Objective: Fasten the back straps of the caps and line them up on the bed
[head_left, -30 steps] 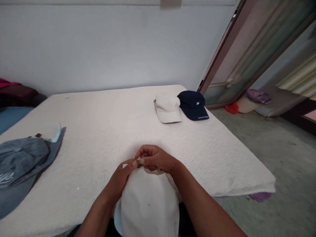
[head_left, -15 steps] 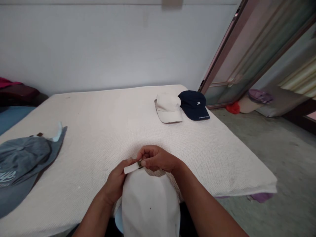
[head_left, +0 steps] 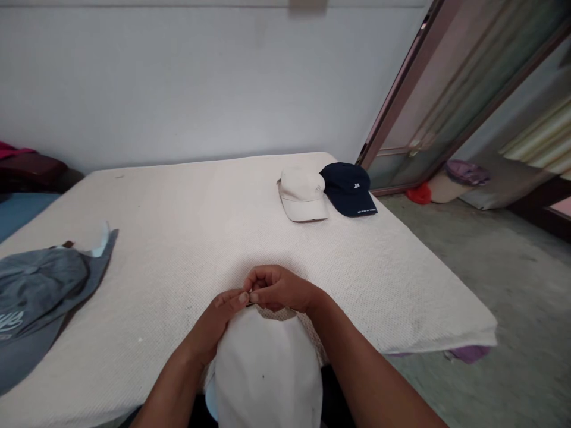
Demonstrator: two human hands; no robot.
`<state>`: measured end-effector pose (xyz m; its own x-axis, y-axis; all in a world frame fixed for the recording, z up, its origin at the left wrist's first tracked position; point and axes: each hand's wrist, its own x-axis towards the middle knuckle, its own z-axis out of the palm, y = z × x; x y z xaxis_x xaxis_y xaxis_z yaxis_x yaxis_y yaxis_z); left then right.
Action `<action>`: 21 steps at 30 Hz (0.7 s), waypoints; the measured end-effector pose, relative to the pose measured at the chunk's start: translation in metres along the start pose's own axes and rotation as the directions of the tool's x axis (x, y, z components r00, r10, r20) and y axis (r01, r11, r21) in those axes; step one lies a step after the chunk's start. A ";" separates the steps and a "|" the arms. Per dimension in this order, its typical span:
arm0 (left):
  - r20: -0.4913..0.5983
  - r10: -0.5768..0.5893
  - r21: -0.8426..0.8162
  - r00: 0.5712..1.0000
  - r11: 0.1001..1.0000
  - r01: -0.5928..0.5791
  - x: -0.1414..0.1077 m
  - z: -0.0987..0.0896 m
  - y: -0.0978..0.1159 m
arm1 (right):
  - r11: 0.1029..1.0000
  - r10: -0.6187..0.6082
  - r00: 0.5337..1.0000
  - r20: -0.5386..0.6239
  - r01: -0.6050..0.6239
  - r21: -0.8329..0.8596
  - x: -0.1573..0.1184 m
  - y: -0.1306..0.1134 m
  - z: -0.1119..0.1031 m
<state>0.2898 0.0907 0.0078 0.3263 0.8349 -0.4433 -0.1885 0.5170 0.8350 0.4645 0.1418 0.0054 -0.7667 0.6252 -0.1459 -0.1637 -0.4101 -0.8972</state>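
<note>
A white cap (head_left: 267, 368) is close to my body at the bottom centre, its back opening turned away from me. My left hand (head_left: 218, 321) pinches the cap's back strap near the buckle, thumb on top. From the other side my right hand (head_left: 279, 289) grips the same strap with bent fingers, its tips meeting the left thumb. The fingers cover the strap and most of the buckle. Farther off, a cream cap (head_left: 303, 193) and a navy cap (head_left: 350, 189) lie side by side, touching.
A grey cap (head_left: 42, 279) with white lettering lies at the left on the white-covered table (head_left: 178, 238). A pale wall (head_left: 187, 83) stands behind. At the right are a sliding door (head_left: 414, 107) and the floor, with a red item (head_left: 419, 193) on it.
My left thumb and fingers have moved right onto the strap by the buckle, covering the loose strap end that showed before. My right hand stays in nearly the same place.
</note>
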 end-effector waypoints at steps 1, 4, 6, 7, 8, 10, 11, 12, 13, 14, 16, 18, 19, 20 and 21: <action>-0.004 0.007 0.017 1.000 1.000 -0.006 0.001 0.000 0.000 | 1.000 -0.002 1.000 0.001 0.002 -0.004 0.000 0.000 0.000; -0.025 0.006 0.032 1.000 0.999 -0.005 0.001 0.001 0.001 | 1.000 -0.013 1.000 0.005 0.013 0.000 0.000 0.000 0.000; -0.019 0.005 0.024 1.000 1.000 -0.005 0.000 0.002 0.002 | 1.000 -0.023 1.000 0.009 0.023 0.005 0.000 0.000 0.000; -0.007 0.006 0.016 1.000 1.000 -0.006 -0.001 0.002 0.002 | 1.000 -0.027 1.000 0.012 0.027 0.006 0.001 0.000 0.000; 0.005 0.003 0.006 1.000 1.000 -0.003 -0.001 0.002 0.002 | 1.000 -0.030 0.999 0.014 0.030 0.005 0.001 0.001 0.000; 0.006 0.005 -0.019 1.000 1.000 -0.004 -0.002 0.003 0.002 | 0.999 -0.033 0.999 0.016 0.033 0.010 0.001 0.001 0.000; -0.009 0.007 -0.031 1.000 1.000 -0.007 -0.002 0.004 0.002 | 0.999 -0.033 0.999 0.018 0.033 0.016 0.001 0.002 0.000; -0.027 0.007 -0.043 1.000 0.999 -0.009 -0.002 0.004 0.002 | 0.999 -0.032 0.999 0.019 0.032 0.023 0.001 0.002 0.000; -0.041 0.008 -0.055 0.999 0.998 -0.010 -0.001 0.004 0.002 | 0.999 -0.031 0.999 0.020 0.031 0.031 0.001 0.002 0.000; -0.047 0.007 -0.065 0.999 0.998 -0.010 -0.001 0.005 0.002 | 0.999 -0.031 0.999 0.018 0.030 0.039 0.002 0.002 0.001; -0.031 0.005 -0.066 0.999 0.998 -0.007 -0.001 0.006 0.005 | 0.998 -0.029 1.000 0.008 0.029 0.047 0.002 0.002 0.001; -0.010 0.007 -0.051 1.000 0.999 -0.008 -0.002 0.008 0.008 | 0.998 -0.026 1.000 -0.006 0.026 0.055 0.002 0.002 0.002; -0.005 0.009 -0.046 1.000 0.999 -0.009 -0.002 0.009 0.009 | 0.998 -0.023 1.000 -0.010 0.024 0.063 0.002 0.002 0.003; -0.002 0.010 -0.046 1.000 0.999 -0.010 -0.003 0.010 0.010 | 0.997 -0.019 1.000 -0.012 0.020 0.072 0.002 0.002 0.003; 0.000 0.009 -0.050 1.000 0.999 -0.009 -0.003 0.010 0.011 | 0.997 -0.016 1.000 -0.011 0.017 0.081 0.002 0.002 0.003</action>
<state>0.2962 0.0919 0.0220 0.3242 0.8396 -0.4359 -0.2379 0.5183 0.8214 0.4608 0.1408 0.0044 -0.7572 0.6388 -0.1361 -0.2261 -0.4518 -0.8630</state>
